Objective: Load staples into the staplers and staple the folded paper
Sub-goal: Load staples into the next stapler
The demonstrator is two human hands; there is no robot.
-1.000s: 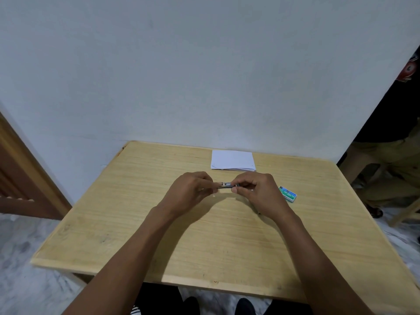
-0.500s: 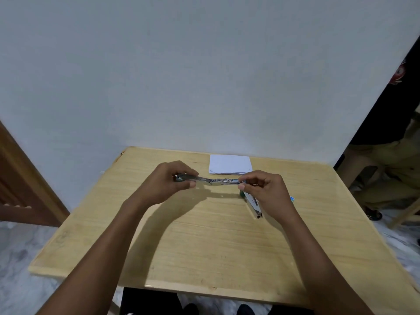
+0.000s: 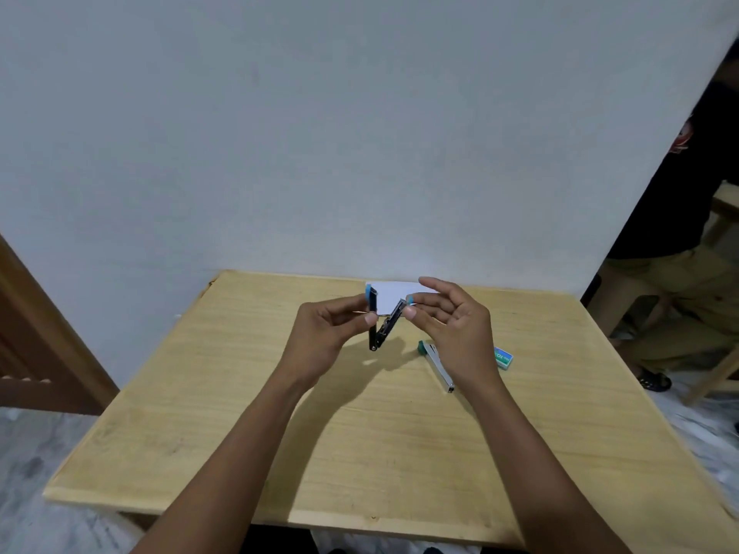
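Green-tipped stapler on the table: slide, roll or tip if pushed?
The green-tipped stapler lies flat on the table, so it likely slides or pivots rather than rolls. Its metal body looks rigid and probably dense for its size.

2 staplers: 1 blue-tipped stapler (image 3: 373, 337), 1 green-tipped stapler (image 3: 440, 369). 1 staple box (image 3: 503, 357), green and blue. 1 folded paper (image 3: 390, 299), white; can't tell how many sheets are in it. 2 hands: left hand (image 3: 324, 341), right hand (image 3: 454, 333). 1 wooden surface (image 3: 360, 453). 1 second person (image 3: 680, 281) at the right edge, only partly in view. 1 wall (image 3: 360, 133). 1 door frame (image 3: 40, 313) at left.
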